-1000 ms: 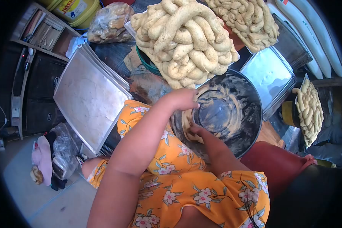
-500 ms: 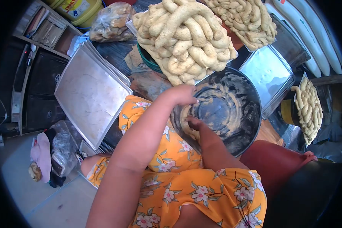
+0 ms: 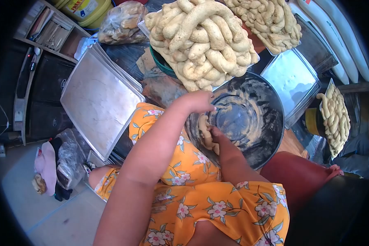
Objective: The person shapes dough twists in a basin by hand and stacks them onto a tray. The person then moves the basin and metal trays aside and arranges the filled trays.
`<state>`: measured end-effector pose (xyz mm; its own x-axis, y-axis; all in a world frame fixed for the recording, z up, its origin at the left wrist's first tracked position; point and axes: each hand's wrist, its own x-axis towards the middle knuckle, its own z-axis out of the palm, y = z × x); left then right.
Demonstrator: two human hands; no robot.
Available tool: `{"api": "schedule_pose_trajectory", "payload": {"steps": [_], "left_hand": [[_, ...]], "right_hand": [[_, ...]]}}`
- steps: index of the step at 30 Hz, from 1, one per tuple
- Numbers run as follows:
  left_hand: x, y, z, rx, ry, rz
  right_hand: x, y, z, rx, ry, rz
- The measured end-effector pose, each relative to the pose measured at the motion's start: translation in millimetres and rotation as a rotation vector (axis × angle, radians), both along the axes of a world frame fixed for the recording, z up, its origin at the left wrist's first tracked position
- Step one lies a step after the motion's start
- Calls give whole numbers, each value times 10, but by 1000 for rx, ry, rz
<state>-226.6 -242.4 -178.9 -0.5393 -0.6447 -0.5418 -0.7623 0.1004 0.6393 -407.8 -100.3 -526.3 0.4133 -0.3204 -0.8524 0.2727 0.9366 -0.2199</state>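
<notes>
A wide black basin [image 3: 270,123] has flour-like streaks on its floor and walls. A pale dough strip [image 3: 204,130] lies along its near left wall. My right hand [image 3: 215,133] is inside the basin, its curled fingers against the strip's right side; part of the grip is hidden. My left hand [image 3: 201,101] bends over the basin's left rim, above the strip's upper end. Its fingers are curled together, and what they hold, if anything, is hidden. Just beyond the hands, a large heap of dough ropes [image 3: 201,45] rests on a tray across the basin's far edge.
Stacked metal trays [image 3: 98,102] stand at the left, and more trays [image 3: 291,82] lie right of the basin. Dough ropes fill another tray [image 3: 270,24] at the back and one [image 3: 335,119] at the right. A red container [image 3: 295,176] sits near right. A bag [image 3: 123,22] lies behind.
My right hand has shifted slightly up and right off the lower left wall, and its fingers have drawn together. More of the dough strip shows. My left hand has barely moved.
</notes>
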Motion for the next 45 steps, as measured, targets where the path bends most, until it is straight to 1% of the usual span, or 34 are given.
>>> {"api": "schedule_pose_trajectory", "payload": {"steps": [1,2,4,5,6,7,10,13,16,18,19,20,23,26,27,29,30,32,33,34,36,37,38,39,40,41,42,43,44,45], "left_hand": [[8,2,27,11,-11,5],[8,0,53,23,-21,9],[-6,-14,73,24,-20,11],[2,-17,51,16,-15,9],[16,-14,32,10,-13,8],[20,-6,22,-2,-15,6],[-9,10,28,-9,-20,3],[-45,-7,73,-1,-18,9],[-61,42,74,-68,6,9],[-79,62,63,-77,-3,-2],[-88,62,75,-84,-6,-7],[-97,61,111,-23,-33,-17],[-103,115,135,120,2,-130],[-115,225,118,89,94,-340],[-139,256,110,95,98,-371],[-188,352,114,113,99,-435],[-206,426,189,40,196,-461],[-313,548,495,-16,206,-322],[-372,635,659,-41,213,-256],[-415,774,787,-233,330,-209],[-582,917,834,62,589,31],[-679,967,983,212,713,154],[-869,1061,1160,453,1053,333],[-917,1093,1432,533,1093,374],[-959,1100,1639,500,1141,346],[-1002,1101,1827,469,1189,316],[-1032,1099,2002,439,1236,337],[-1039,1113,2186,411,1283,360],[-991,1190,2475,384,1349,407],[-903,1249,2736,355,1411,456]], "right_hand": [[-71,-11,-12,118,-29,25],[-108,-17,-32,156,147,85],[-180,63,-509,-331,785,559],[-209,116,-789,-524,1160,805],[-96,172,-725,-573,1320,813],[24,218,-584,-594,1342,786],[248,306,-255,-631,1212,825],[289,305,-95,-616,967,999],[134,297,47,-410,631,1043],[11,267,233,-272,454,945],[-52,231,397,-248,360,843],[-87,179,563,-233,278,757],[-150,-31,1733,-296,-7,500],[-396,-189,2228,-499,-72,553],[-455,-231,2447,-571,-87,541],[-547,-244,2985,-711,-123,513],[-591,-236,3354,-759,-36,470],[-661,-214,3926,-906,38,388],[-708,-210,4096,-975,76,342],[-778,-220,4191,-1041,109,311],[-914,-221,4308,-1167,174,249],[-913,-211,4340,-1223,90,107],[-906,-171,4375,-1277,5,-39],[-879,-152,4400,-1320,-80,-180],[-872,-168,4417,-1251,-26,-158],[-928,-308,3896,-1348,192,-183],[-902,-419,3561,-1413,432,-204],[-860,-478,3213,-1483,524,-199],[-747,-510,3021,-1549,623,-196],[-686,-499,2972,-1460,595,-35]]}}
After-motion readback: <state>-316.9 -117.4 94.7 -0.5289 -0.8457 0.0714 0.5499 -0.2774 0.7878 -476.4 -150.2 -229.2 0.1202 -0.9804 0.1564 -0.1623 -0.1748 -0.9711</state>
